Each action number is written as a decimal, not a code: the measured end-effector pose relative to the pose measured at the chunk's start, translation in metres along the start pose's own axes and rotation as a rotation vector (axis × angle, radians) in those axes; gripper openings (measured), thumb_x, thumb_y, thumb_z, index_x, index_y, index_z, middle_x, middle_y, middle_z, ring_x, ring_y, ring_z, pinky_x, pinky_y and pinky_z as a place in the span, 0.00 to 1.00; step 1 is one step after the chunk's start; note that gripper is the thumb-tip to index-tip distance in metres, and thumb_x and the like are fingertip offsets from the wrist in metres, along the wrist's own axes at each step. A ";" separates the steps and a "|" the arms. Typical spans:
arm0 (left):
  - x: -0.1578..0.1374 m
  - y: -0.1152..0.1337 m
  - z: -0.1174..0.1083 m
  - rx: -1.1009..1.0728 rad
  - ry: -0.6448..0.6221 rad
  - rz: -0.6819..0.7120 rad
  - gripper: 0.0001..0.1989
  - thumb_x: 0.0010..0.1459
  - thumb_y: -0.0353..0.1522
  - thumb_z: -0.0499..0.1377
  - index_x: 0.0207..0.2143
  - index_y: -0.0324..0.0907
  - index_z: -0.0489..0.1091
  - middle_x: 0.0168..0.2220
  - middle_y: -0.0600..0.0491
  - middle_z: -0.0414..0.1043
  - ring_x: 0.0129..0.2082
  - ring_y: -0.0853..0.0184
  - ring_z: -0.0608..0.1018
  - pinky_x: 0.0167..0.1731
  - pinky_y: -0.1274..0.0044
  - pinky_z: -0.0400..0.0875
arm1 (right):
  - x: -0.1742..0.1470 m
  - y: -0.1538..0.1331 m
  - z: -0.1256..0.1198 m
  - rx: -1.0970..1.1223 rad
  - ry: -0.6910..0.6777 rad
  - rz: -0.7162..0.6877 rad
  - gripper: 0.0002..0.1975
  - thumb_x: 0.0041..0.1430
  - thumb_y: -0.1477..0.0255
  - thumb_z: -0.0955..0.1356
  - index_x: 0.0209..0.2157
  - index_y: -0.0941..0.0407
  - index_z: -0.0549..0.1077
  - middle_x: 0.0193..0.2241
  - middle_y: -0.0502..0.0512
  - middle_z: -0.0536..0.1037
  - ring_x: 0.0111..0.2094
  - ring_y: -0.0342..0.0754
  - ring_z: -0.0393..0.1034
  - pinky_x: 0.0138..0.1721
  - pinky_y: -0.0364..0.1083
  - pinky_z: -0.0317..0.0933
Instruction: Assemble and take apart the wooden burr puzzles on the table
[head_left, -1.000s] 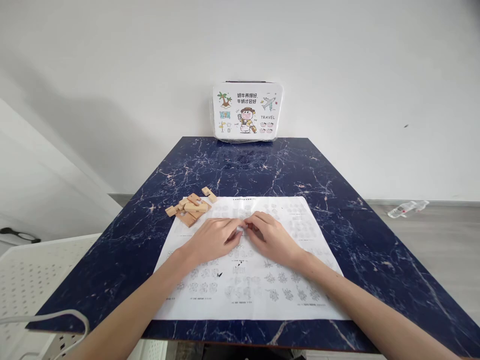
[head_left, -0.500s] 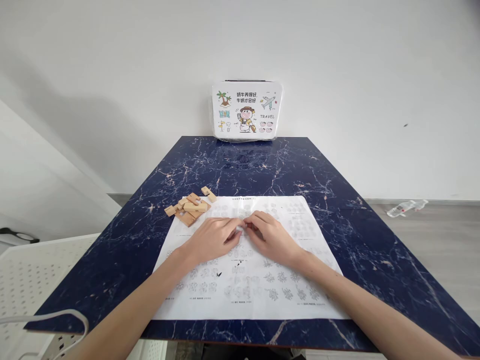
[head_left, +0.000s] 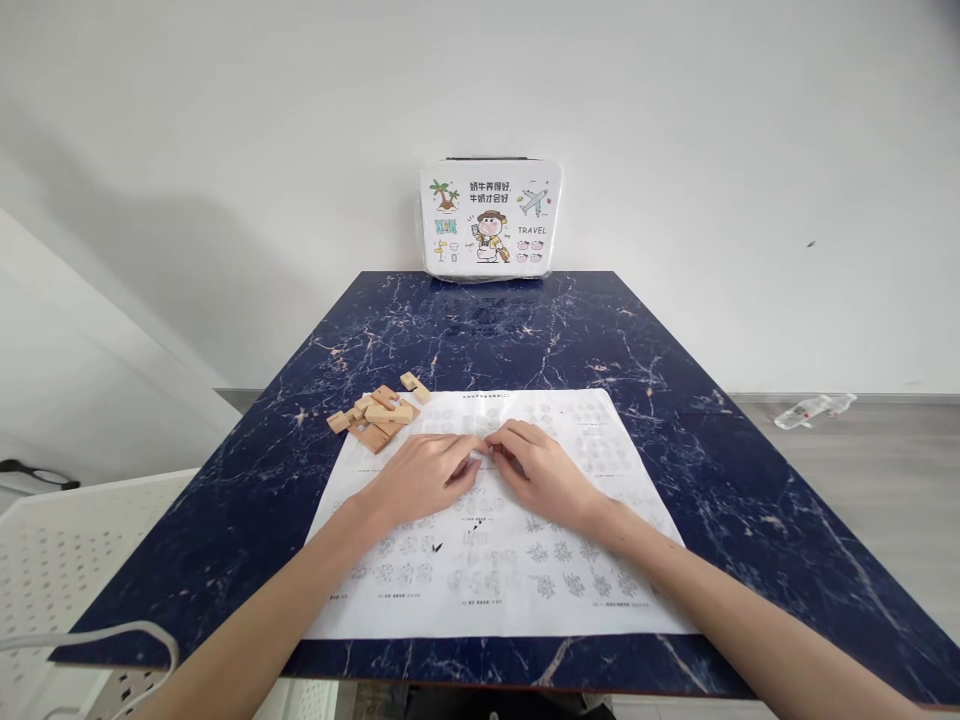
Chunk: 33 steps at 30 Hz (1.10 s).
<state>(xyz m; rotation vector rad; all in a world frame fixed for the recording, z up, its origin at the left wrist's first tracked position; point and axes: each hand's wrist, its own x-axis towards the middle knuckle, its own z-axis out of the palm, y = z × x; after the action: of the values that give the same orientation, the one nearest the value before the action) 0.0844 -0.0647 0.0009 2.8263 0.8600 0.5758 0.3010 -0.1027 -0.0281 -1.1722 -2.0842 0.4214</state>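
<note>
Both hands rest over a large white printed sheet [head_left: 510, 620], their fingertips meeting near its upper middle. My left hand [head_left: 427, 475] has its fingers bent and pressed together, thumb tucked below. Opposite it, my right hand [head_left: 540, 470] is curled the same way, fingers closed toward the thumb. Whatever the fingertips pinch, if anything, is hidden or too small to name. Small black flecks [head_left: 437, 547] lie on the paper below the hands. Beyond my left hand sits a loose pile of notched wooden puzzle pieces [head_left: 390, 413], partly over the sheet's corner.
A white case [head_left: 491, 218] with cartoon prints stands against the wall at the far edge of the dark blue marbled table [head_left: 525, 340]. At left are a white perforated surface [head_left: 82, 540] and a white cable [head_left: 142, 628]. A clear plastic item [head_left: 814, 410] lies on the floor at right.
The hands keep nearly the same pose, with only slight finger movement at the meeting point. The whole view has shifted very slightly; the wooden pieces and sheet stay in place.
</note>
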 end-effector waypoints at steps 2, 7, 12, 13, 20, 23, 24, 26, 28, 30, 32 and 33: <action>0.000 -0.001 0.001 0.004 0.003 0.004 0.07 0.69 0.30 0.54 0.43 0.42 0.71 0.27 0.56 0.74 0.24 0.68 0.76 0.27 0.75 0.67 | 0.000 0.000 0.000 0.000 -0.003 -0.006 0.11 0.70 0.79 0.61 0.44 0.53 0.73 0.40 0.56 0.78 0.42 0.52 0.72 0.45 0.53 0.67; 0.000 -0.003 0.003 0.035 0.057 0.018 0.07 0.70 0.30 0.54 0.44 0.42 0.71 0.28 0.56 0.74 0.26 0.68 0.75 0.29 0.74 0.67 | 0.001 0.001 0.000 -0.015 -0.003 -0.015 0.12 0.71 0.80 0.61 0.45 0.54 0.73 0.41 0.57 0.79 0.43 0.53 0.73 0.47 0.54 0.67; 0.003 -0.008 -0.003 0.077 0.280 -0.039 0.06 0.70 0.29 0.53 0.43 0.43 0.70 0.29 0.56 0.71 0.31 0.67 0.75 0.36 0.73 0.69 | 0.000 0.002 0.000 -0.007 -0.006 -0.015 0.13 0.72 0.79 0.60 0.47 0.53 0.74 0.43 0.57 0.79 0.45 0.54 0.73 0.49 0.55 0.67; 0.004 -0.010 -0.005 0.099 0.319 -0.061 0.06 0.70 0.29 0.54 0.43 0.43 0.70 0.29 0.56 0.70 0.32 0.66 0.75 0.38 0.72 0.70 | 0.000 0.002 0.000 -0.009 -0.009 -0.014 0.13 0.72 0.79 0.60 0.47 0.53 0.74 0.44 0.57 0.79 0.45 0.54 0.73 0.49 0.56 0.67; 0.000 -0.031 -0.021 0.352 0.411 -0.366 0.12 0.67 0.39 0.60 0.48 0.43 0.70 0.53 0.41 0.72 0.54 0.47 0.71 0.53 0.56 0.66 | 0.001 0.002 -0.001 -0.006 -0.011 0.002 0.13 0.71 0.81 0.61 0.47 0.54 0.74 0.44 0.57 0.79 0.46 0.52 0.74 0.51 0.54 0.68; -0.011 -0.042 -0.024 0.388 0.366 -0.512 0.28 0.64 0.49 0.61 0.57 0.40 0.67 0.62 0.35 0.65 0.63 0.40 0.63 0.60 0.49 0.59 | 0.002 0.002 0.000 -0.006 -0.009 0.002 0.13 0.71 0.81 0.61 0.47 0.54 0.74 0.44 0.57 0.79 0.47 0.51 0.75 0.52 0.54 0.68; -0.016 -0.045 -0.024 0.389 0.336 -0.546 0.32 0.63 0.51 0.60 0.60 0.39 0.65 0.64 0.34 0.64 0.65 0.39 0.62 0.62 0.48 0.57 | 0.002 0.002 0.000 -0.005 -0.009 0.003 0.13 0.71 0.80 0.61 0.47 0.54 0.74 0.44 0.57 0.79 0.47 0.51 0.75 0.52 0.54 0.68; -0.027 -0.048 -0.025 0.387 0.254 -0.599 0.36 0.64 0.53 0.58 0.64 0.38 0.62 0.66 0.33 0.61 0.67 0.39 0.59 0.64 0.47 0.52 | 0.002 0.003 0.000 -0.004 -0.007 0.004 0.12 0.71 0.80 0.61 0.47 0.54 0.74 0.45 0.57 0.79 0.47 0.51 0.75 0.52 0.54 0.68; -0.036 -0.049 -0.025 0.369 0.179 -0.625 0.34 0.66 0.52 0.56 0.66 0.42 0.62 0.67 0.36 0.62 0.67 0.39 0.60 0.64 0.46 0.51 | 0.002 0.003 0.001 -0.006 -0.006 0.005 0.12 0.71 0.80 0.62 0.47 0.54 0.74 0.44 0.57 0.80 0.46 0.52 0.75 0.51 0.54 0.68; -0.043 -0.048 -0.024 0.340 0.139 -0.629 0.30 0.68 0.50 0.54 0.67 0.46 0.63 0.67 0.39 0.63 0.66 0.41 0.62 0.63 0.47 0.54 | 0.002 0.003 0.002 -0.009 -0.007 0.006 0.13 0.71 0.81 0.62 0.47 0.54 0.74 0.44 0.57 0.80 0.46 0.52 0.75 0.51 0.54 0.68; -0.048 -0.046 -0.023 0.332 0.131 -0.608 0.27 0.69 0.48 0.53 0.64 0.48 0.66 0.67 0.41 0.63 0.65 0.42 0.63 0.62 0.48 0.57 | 0.002 0.003 0.002 -0.011 -0.008 0.006 0.13 0.71 0.81 0.62 0.46 0.54 0.74 0.44 0.57 0.80 0.46 0.52 0.75 0.51 0.54 0.68; -0.049 -0.045 -0.023 0.339 0.136 -0.590 0.25 0.70 0.48 0.52 0.63 0.48 0.68 0.66 0.42 0.64 0.64 0.42 0.64 0.62 0.48 0.59 | 0.002 0.003 0.002 -0.012 -0.007 0.006 0.13 0.71 0.81 0.62 0.46 0.54 0.74 0.44 0.57 0.80 0.46 0.52 0.75 0.51 0.54 0.68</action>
<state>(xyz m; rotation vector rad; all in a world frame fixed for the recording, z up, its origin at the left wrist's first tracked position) 0.0152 -0.0545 -0.0042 2.6002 1.8762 0.5720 0.3008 -0.0988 -0.0303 -1.1858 -2.0920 0.4175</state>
